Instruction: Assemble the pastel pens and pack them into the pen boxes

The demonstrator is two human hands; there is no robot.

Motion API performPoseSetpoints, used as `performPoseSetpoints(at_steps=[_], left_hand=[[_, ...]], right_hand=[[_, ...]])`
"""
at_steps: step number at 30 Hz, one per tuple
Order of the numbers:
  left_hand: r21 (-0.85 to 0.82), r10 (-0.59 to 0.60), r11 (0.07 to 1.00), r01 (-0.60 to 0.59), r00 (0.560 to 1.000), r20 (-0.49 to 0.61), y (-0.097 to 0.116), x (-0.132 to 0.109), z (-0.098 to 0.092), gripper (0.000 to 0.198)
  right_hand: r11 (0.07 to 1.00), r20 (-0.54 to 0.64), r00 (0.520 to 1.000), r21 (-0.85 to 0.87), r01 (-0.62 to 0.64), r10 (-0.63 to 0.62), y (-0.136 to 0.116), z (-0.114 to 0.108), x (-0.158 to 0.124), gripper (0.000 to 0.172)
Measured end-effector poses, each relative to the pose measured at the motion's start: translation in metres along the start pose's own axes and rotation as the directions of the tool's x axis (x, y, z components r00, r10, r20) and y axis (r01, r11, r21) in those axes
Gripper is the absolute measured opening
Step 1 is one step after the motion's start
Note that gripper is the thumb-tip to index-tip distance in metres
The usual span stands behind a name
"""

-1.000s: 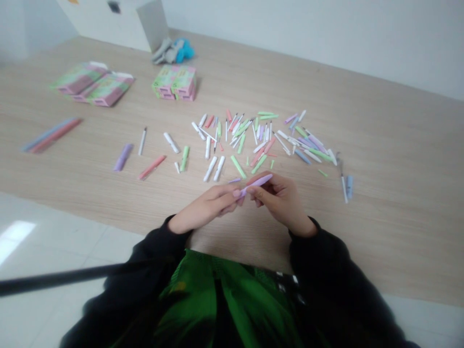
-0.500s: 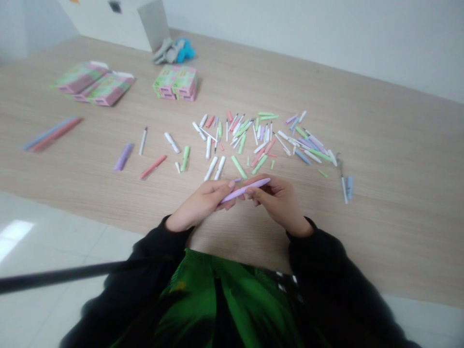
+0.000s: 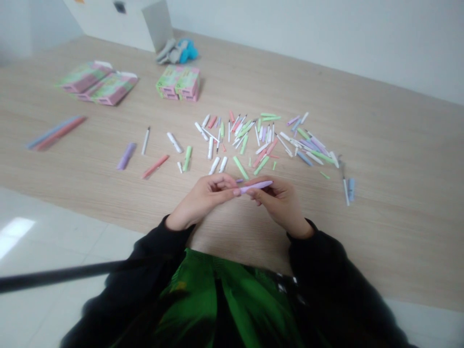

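Between my two hands, just above the table's near part, is a light purple pen [image 3: 256, 186], lying nearly level with its tapered tip to the right. My right hand [image 3: 282, 200] is closed on it, thumb in front and fingers behind. The fingers and thumb of my left hand [image 3: 210, 194] close round its left end, which they partly hide. A small purple piece [image 3: 239, 181] shows just behind the pen. Beyond my hands lie green pen parts [image 3: 240, 167] and white caps [image 3: 214, 166].
A loose spread of pen barrels, caps and refills [image 3: 250, 135] covers the table's middle. Pink-and-green boxes [image 3: 178, 83] stand behind at left, near grey and blue gloves [image 3: 177, 51] and a white box [image 3: 157, 24]. Two long pens [image 3: 60, 133] lie far left; a blue cap [image 3: 351, 189] lies right.
My left hand has shifted its grip: its fingers now curl at the pen's left end and cover more of it. The whole view has moved slightly.
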State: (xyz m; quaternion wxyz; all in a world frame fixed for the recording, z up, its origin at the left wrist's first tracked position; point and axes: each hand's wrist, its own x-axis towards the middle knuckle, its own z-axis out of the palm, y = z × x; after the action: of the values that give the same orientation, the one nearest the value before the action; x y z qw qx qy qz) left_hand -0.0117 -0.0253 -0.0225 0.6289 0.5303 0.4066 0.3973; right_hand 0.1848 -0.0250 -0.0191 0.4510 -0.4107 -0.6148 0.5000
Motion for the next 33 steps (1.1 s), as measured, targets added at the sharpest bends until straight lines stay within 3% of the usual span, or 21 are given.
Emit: performPoseSetpoints(at_steps=[5,8,11,16,19,25,28,30,33], left_hand=[[-0.011,-0.065,0.998,0.068,0.987,0.146,-0.0037,-0.0013,-0.0007,0.047],[0.055,-0.001,0.998,-0.003,0.998,0.068,-0.005,-0.001,-0.0027,0.044],[-0.015,0.019,1.0,-0.019,1.0,0.01,-0.0033,-0.0009,-0.002,0.033],[-0.008,-0.06,0.998,0.064,0.966,0.25,-0.0004,-0.0039,-0.0007,0.041],[0.006,-0.063,0.998,0.064,0.951,0.304,0.0003,-0.0055,-0.0027,0.043],[0.136,0.099,0.984,-0.112,0.99,0.096,-0.001,-0.0042,0.0035,0.027],[0.14,0.113,0.983,-0.12,0.992,0.054,-0.0022,-0.0032,0.0057,0.03],[0.081,0.045,0.995,-0.056,0.991,0.128,-0.0018,-0.0035,0.0037,0.041],[-0.006,-0.082,0.996,0.088,0.945,0.317,-0.0005,-0.0046,-0.0015,0.052]], right_hand=[[1.0,-0.009,1.0,-0.003,0.009,-0.009,0.0002,0.0012,0.0009,0.022],[1.0,-0.026,1.0,-0.006,0.0,0.0,-0.0009,0.0011,0.0013,0.022],[1.0,-0.055,0.998,-0.027,-0.014,0.012,-0.0008,0.0007,0.001,0.022],[1.0,-0.022,1.0,0.023,0.022,-0.021,-0.0011,0.0015,0.0011,0.02],[0.998,-0.014,0.999,0.056,0.031,-0.03,-0.0039,0.0025,0.0018,0.021],[1.0,-0.171,0.985,-0.009,0.027,-0.028,-0.005,0.0039,0.0008,0.017],[0.999,-0.185,0.982,-0.035,0.025,-0.031,-0.0025,0.0047,-0.0001,0.019],[0.998,-0.164,0.986,-0.047,0.03,-0.037,-0.0021,0.0056,-0.0005,0.018],[0.999,-0.118,0.992,-0.028,0.045,-0.048,-0.0043,0.0069,-0.001,0.016]])
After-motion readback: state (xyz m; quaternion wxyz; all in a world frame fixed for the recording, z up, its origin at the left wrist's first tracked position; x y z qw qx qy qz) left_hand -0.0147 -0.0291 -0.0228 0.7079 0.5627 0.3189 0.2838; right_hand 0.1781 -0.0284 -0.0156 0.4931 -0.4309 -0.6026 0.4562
